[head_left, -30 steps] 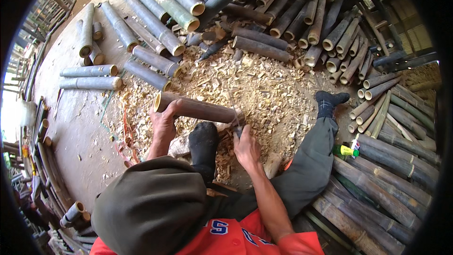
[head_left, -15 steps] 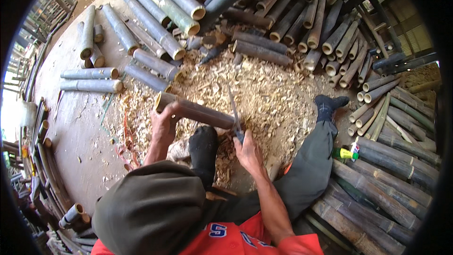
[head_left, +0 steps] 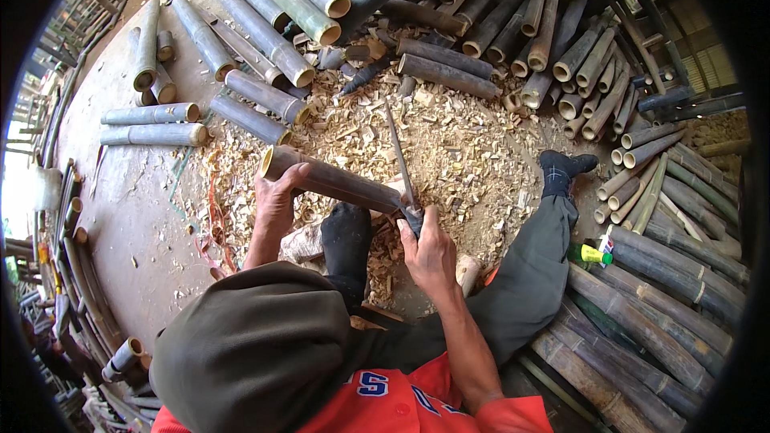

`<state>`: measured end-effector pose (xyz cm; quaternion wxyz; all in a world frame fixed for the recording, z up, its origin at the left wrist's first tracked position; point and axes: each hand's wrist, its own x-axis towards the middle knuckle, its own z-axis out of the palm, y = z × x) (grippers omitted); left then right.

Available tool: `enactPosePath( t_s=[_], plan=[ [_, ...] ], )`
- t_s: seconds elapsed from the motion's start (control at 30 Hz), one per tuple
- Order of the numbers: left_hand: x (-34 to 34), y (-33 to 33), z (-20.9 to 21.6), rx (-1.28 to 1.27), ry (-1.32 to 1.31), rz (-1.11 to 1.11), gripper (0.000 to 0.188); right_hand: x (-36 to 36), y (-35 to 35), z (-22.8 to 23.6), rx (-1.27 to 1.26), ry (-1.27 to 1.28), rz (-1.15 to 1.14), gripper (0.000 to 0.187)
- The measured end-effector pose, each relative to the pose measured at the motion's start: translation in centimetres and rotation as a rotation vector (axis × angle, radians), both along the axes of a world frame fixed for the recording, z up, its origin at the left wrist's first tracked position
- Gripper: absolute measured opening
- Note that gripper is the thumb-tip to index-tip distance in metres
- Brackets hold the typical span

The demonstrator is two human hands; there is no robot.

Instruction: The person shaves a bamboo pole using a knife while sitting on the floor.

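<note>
A dark bamboo tube (head_left: 341, 183) slants across in front of me, its open pale-rimmed end at the upper left. Near that end my left hand (head_left: 277, 194) grips it, thumb on top. My right hand (head_left: 429, 250) is wrapped round the dark handle of a long-bladed knife (head_left: 396, 144). The blade points away from me and lies at the tube's right end; whether it touches the bamboo I cannot tell. Below the tube is my foot in a black sock (head_left: 346, 244), beside a pale log (head_left: 302, 244).
Wood chips (head_left: 457, 152) cover the ground ahead. Cut bamboo tubes (head_left: 277, 40) lie at the far left, and a bamboo stack (head_left: 593, 72) stands at the far right. More thick bamboo poles (head_left: 642, 321) lie by my right leg, with a yellow-green bottle (head_left: 592, 254) on them. My other black-socked foot (head_left: 565, 170) stretches out right.
The right hand has moved slightly right, and the knife blade has shifted and tilted a little. The tube's left end has swung slightly nearer the left and up. Both grips stay closed.
</note>
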<state>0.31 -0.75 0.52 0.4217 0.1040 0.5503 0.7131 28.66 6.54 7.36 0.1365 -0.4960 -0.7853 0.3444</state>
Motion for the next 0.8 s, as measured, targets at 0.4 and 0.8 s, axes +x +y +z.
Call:
enactPosePath(
  t_s=[0.4,0.8],
  plan=[
    [1.8,0.5,0.3,-0.050,-0.066,0.239,0.048,0.2,-0.4,-0.5,0.030,0.016,-0.015,0.035],
    [1.5,0.4,0.9,-0.032,0.035,0.085,0.043,-0.4,-1.0,0.4,0.065,0.014,0.037,0.030]
  ],
)
